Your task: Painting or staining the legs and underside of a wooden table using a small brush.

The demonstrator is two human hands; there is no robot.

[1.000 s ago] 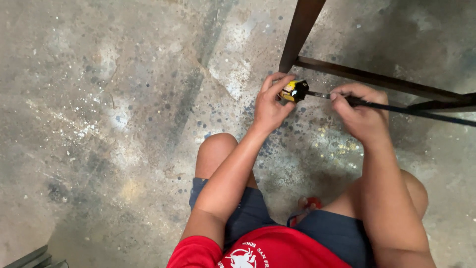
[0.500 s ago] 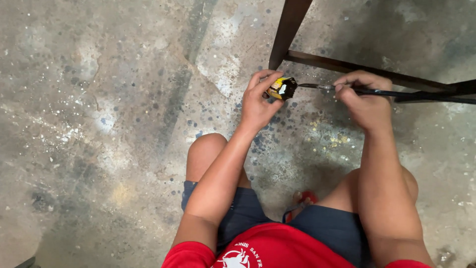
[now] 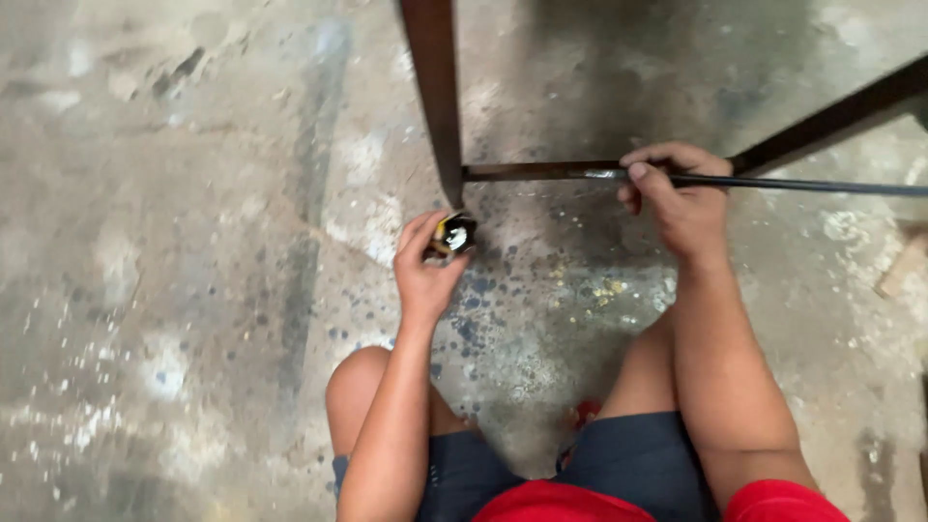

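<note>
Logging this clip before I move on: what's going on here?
A person crouches on a stained concrete floor beside a dark metal frame. The left hand holds a small yellow-and-black tape measure next to the frame's upright leg. The right hand grips a thin dark rod or blade lying along the frame's low crossbar. Whether that strip comes from the tape measure cannot be told here.

Below me I see stained, paint-speckled concrete floor, a dark upright metal leg meeting a low crossbar, and a slanting dark bar at right.
</note>
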